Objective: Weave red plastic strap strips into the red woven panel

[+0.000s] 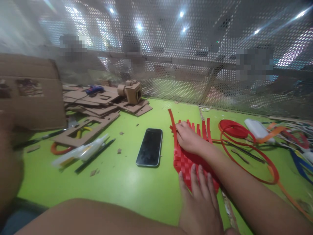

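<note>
A red woven piece of flat plastic strips (186, 169) lies on the green table, its loose strip ends standing up along the far edge. My left hand (201, 205) rests flat on the near part of the weave, fingers stretched out and apart. At the far left corner of the weave, my right hand (187, 137) is closed around a red strip (171, 119) whose free end sticks up past the fingers. My right forearm crosses over the weave's right side and hides part of it. A black-screened phone (149, 148) lies just left of the weave.
Coiled red strip (233, 128) and a white device (258, 129) lie at right near tangled cables and strips. At left are cardboard pieces (97, 111), a cardboard box (36, 111), glue sticks or tubes (83, 151) and a black pen (95, 156). A perforated metal screen (171, 65) stands behind.
</note>
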A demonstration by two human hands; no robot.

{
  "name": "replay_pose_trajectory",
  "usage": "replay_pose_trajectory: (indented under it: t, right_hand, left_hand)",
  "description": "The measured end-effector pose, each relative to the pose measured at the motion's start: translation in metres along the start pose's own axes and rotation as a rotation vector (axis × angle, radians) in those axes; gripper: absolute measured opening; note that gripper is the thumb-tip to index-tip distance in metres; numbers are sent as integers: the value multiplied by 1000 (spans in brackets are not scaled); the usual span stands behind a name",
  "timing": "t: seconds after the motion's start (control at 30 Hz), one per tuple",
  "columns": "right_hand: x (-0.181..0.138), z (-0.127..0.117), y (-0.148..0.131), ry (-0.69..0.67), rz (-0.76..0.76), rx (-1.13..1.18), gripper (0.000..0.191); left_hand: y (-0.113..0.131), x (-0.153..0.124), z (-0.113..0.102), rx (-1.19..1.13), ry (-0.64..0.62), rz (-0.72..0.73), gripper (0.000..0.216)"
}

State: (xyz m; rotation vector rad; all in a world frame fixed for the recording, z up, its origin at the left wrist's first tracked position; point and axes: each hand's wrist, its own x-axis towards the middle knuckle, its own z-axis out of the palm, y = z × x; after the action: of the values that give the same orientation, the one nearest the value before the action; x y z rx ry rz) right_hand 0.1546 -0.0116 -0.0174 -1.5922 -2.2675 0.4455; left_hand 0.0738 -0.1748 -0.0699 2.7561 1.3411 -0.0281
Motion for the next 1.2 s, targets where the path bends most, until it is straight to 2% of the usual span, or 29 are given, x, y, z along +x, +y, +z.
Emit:
replay_pose_trajectory:
  t: [0.2,0.33,0.4,0.57,0.67,0.8,0.87,1.07,1.2]
  right_hand:
    - [13,2,10,103,181,221,13]
    - [15,-4,15,159,218,288,17]
    - [11,-10,13,186,193,267,16]
    - [3,-17,6,163,0,153,9]
    - [3,-16,8,201,-15,99,10]
    - [4,-15,12,106,-99,66,5]
    - [3,-14,12,80,-137,11,8]
    - [-1,-8,-2,85,-97,0,17]
    - [1,-25,-1,157,-86,39,22]
  left_hand:
    - [-1,2,0,44,-11,9,72]
    - [2,2,1,-18,-19,-18,70]
    - [3,2,0,-39,-11,-31,67]
    - [3,3,-1,-48,10,-48,69]
    - [2,3,1,-61,-7,-39,64]
    - [2,2,5,-26,42,-31,66]
    - [3,1,8,-4,70,-25,68]
    - [5,1,10,28,102,-28,73]
    - [5,2,12,31,106,-27,67]
